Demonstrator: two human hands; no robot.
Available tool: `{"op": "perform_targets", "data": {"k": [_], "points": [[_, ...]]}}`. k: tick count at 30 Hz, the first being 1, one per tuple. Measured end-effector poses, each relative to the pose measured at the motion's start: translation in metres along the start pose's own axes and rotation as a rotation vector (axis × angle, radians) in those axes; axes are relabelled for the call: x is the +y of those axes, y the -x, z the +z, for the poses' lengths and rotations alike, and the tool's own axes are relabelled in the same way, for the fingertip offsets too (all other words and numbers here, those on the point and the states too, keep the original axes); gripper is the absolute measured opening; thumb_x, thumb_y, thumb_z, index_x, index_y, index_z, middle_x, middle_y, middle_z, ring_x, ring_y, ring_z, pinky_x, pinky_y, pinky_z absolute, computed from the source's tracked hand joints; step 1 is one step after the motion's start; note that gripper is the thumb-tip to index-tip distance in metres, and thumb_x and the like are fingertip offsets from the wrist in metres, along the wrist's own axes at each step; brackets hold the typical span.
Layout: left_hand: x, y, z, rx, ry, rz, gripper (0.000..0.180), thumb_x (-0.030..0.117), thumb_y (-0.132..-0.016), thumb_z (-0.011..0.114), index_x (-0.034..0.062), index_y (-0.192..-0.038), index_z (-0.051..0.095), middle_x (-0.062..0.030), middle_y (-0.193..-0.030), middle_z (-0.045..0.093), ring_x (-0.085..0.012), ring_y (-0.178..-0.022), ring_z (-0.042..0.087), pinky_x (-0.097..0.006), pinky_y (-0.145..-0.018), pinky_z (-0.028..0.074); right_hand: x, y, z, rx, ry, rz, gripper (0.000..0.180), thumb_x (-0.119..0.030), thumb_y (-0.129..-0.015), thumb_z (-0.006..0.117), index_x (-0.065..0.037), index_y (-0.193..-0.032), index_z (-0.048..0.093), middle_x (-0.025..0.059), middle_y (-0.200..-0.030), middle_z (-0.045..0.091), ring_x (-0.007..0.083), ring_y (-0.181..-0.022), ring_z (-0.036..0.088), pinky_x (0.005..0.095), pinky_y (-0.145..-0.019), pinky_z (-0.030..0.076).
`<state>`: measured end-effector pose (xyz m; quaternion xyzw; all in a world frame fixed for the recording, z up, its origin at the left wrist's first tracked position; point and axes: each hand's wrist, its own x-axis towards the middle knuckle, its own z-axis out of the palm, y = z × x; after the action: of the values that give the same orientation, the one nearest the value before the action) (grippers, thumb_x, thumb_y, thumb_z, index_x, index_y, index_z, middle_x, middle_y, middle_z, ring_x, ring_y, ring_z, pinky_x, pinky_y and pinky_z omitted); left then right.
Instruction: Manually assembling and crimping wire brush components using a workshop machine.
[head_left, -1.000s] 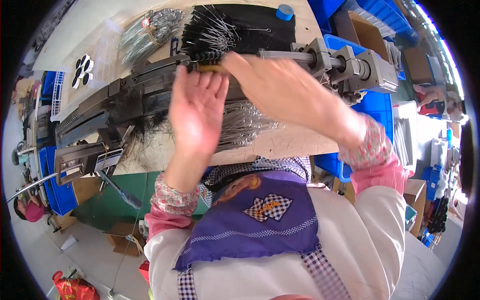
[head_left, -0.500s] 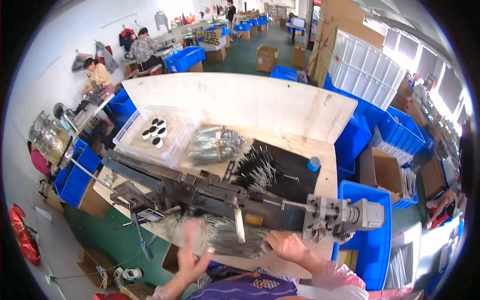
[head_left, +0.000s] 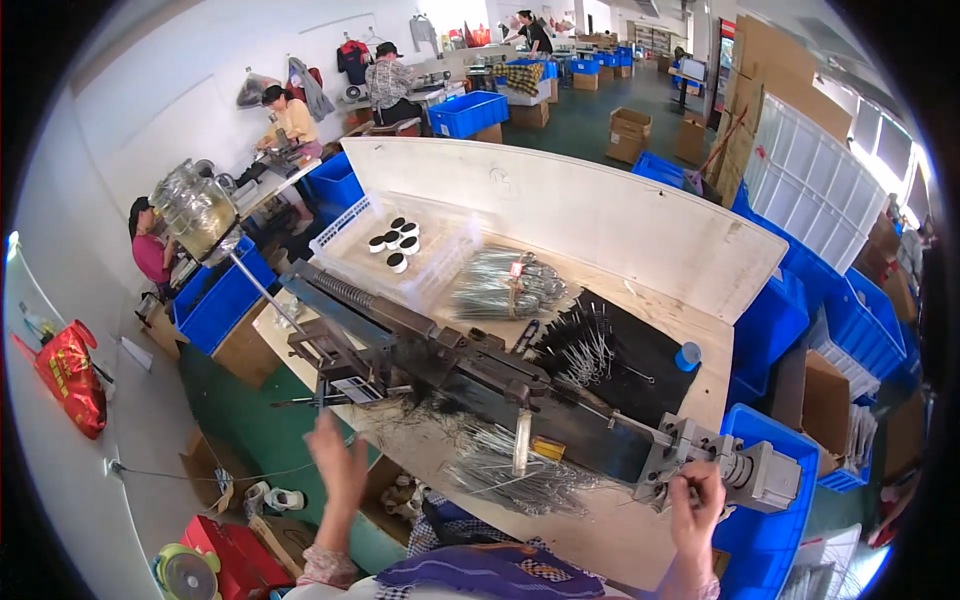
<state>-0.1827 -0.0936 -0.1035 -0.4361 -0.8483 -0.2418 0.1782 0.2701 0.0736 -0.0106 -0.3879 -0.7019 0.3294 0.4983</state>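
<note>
My left hand [head_left: 337,462] is raised in the air left of the bench's front edge, fingers apart and slightly blurred, with nothing seen in it. My right hand [head_left: 697,505] is at the right end of a long metal bench machine [head_left: 470,370], its fingers curled together in front of the grey chuck and motor block [head_left: 745,470]. Whatever those fingers hold, if anything, is hidden. Between my hands, a loose pile of thin metal wires [head_left: 515,475] lies in front of the machine, beside a small yellow block [head_left: 547,448]. A metal lever [head_left: 522,442] hangs over the pile.
Behind the machine are a clear plastic crate [head_left: 440,270] with several black-topped white rolls [head_left: 397,262], a tied wire bundle [head_left: 512,285], twisted-wire brushes [head_left: 585,350] on a black mat [head_left: 640,375] and a blue cap [head_left: 687,356]. A white board [head_left: 560,190] edges the bench; a blue bin [head_left: 745,560] stands right.
My right hand has left the wire pile and moved right to the chuck end. My left hand has moved away from the pile, leftwards. The whole view has shifted.
</note>
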Motion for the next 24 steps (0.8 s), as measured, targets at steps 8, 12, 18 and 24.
{"op": "perform_targets", "data": {"k": [8, 12, 18, 24], "points": [[0.212, -0.028, -0.067, -1.351, 1.219, 0.514, 0.027, 0.015, -0.101, 0.041, -0.0007, -0.120, 0.051, -0.0104, -0.112, 0.055, -0.0201, -0.105, 0.053, -0.034, -0.095, 0.041, -0.082, -0.063, 0.064, -0.418, -0.068, -0.372, 0.021, 0.007, -0.072, 0.068, 0.000, -0.090, 0.060, 0.0111, -0.083, 0.066, 0.0243, -0.073, 0.068, 0.0317, -0.064, 0.053], [0.149, -0.020, -0.027, -1.065, 1.267, 0.313, 0.025, 0.019, -0.103, 0.039, -0.0011, -0.104, 0.053, -0.0071, -0.099, 0.053, -0.0173, -0.087, 0.057, -0.031, -0.080, 0.047, -0.064, -0.070, 0.060, -0.342, 0.156, -0.249, 0.023, 0.009, -0.074, 0.067, 0.001, -0.096, 0.062, 0.0136, -0.084, 0.066, 0.0283, -0.074, 0.068, 0.0327, -0.063, 0.054], [0.172, 0.019, 0.018, -0.945, 1.379, -0.048, 0.025, 0.024, -0.103, 0.042, 0.0030, -0.095, 0.052, -0.0030, -0.092, 0.054, -0.0135, -0.076, 0.053, -0.027, -0.071, 0.047, -0.010, -0.080, 0.073, -0.314, 0.575, -0.517, 0.014, -0.007, -0.077, 0.067, -0.002, -0.090, 0.064, 0.0096, -0.085, 0.057, 0.0267, -0.079, 0.062, 0.0361, -0.067, 0.052], [0.237, -0.020, -0.039, -1.218, 2.039, -0.674, 0.010, 0.020, -0.099, 0.049, 0.0118, -0.093, 0.051, 0.0038, -0.070, 0.042, -0.0067, -0.057, 0.036, -0.023, -0.049, 0.030, 0.005, -0.095, 0.090, -0.463, 0.733, -0.581, 0.017, -0.009, -0.075, 0.063, -0.004, -0.091, 0.065, 0.0072, -0.080, 0.057, 0.0245, -0.082, 0.059, 0.0346, -0.068, 0.051]]}}
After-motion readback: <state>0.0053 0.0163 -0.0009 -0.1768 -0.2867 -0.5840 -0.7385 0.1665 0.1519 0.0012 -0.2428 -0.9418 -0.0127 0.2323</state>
